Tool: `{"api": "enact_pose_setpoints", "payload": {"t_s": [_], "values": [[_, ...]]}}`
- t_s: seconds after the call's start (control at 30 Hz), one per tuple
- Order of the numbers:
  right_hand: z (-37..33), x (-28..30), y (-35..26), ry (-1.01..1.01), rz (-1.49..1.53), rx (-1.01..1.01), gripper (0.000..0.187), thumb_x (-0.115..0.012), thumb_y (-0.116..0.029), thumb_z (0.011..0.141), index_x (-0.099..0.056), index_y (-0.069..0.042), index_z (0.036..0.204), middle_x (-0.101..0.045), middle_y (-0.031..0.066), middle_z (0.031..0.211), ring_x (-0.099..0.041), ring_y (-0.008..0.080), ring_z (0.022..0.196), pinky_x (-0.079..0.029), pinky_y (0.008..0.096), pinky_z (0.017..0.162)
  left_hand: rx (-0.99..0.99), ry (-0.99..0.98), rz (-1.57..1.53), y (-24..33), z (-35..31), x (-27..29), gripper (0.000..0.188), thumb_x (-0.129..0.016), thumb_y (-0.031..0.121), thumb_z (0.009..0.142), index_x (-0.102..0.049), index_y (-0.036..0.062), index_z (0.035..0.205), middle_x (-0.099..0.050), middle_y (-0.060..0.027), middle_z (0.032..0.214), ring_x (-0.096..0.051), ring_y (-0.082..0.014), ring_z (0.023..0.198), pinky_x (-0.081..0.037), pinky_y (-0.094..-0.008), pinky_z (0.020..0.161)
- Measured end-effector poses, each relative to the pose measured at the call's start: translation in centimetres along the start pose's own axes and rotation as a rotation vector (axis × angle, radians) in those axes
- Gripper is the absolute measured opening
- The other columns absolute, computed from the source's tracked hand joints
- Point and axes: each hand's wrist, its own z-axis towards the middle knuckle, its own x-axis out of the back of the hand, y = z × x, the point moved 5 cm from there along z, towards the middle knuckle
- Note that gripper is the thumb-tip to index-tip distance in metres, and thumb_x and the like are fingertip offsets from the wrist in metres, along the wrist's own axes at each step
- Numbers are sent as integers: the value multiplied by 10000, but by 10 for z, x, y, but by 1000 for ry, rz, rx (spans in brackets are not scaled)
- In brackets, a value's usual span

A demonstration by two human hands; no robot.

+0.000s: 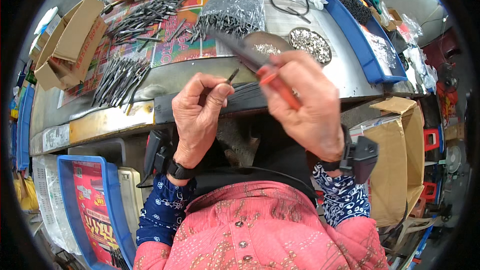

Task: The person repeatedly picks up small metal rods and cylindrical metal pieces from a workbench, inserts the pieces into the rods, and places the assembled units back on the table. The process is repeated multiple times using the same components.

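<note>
Crowding a metal bench (pixel 352 77), dark strips (pixel 121 81), blue tray (pixel 357 45), fan (pixel 454 160) beyond.

Left hand (pixel 202 101) holds dark strip (pixel 233 75), right hand (pixel 310 102) red-handled tool (pixel 266 74).

A workshop, shown by its bench (pixel 170 77), heaped strips (pixel 120 82), dish (pixel 278 41) of parts (pixel 266 49), blue tray (pixel 391 78) and, dimly at right, perhaps a fan (pixel 453 159).

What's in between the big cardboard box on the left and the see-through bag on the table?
A messy pile of thin black strips, lying on a colourful printed sheet. The head view shows it.
</note>
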Motion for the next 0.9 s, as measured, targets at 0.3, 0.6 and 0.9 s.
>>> {"api": "enact_pose_setpoints", "payload": {"t_s": [0.3, 0.6, 0.9], "values": [[-10, -15, 10, -177, 11, -172, 120, -664, 48, 758, -595, 21, 852, -590, 167, 844, -611, 340, 816, -495, 352, 716, 11, 13, -55, 0, 2, -2, 90, -641, 86, 913, -612, 2, 898, -647, -18, 771, -510, -34, 646, -418, -173, 592], [-38, 42, 65, 17, -262, -449, 177, -710, -126, 799, -613, 12, 855, -595, 152, 845, -592, 315, 738, -468, 366, 657, 42, 33, -111, 4, -1, -1, 75, -599, 73, 937, -611, -1, 933, -648, -34, 796, -510, -44, 641, -426, -178, 591], [-95, 70, 171, 13, -768, -725, 257, -622, -217, 844, -631, 29, 919, -584, 192, 919, -578, 360, 892, -473, 442, 742, 85, -4, 60, 15, -8, -1, 86, -585, 70, 945, -615, -10, 949, -623, -28, 759, -517, -42, 626, -422, -173, 570]]}}
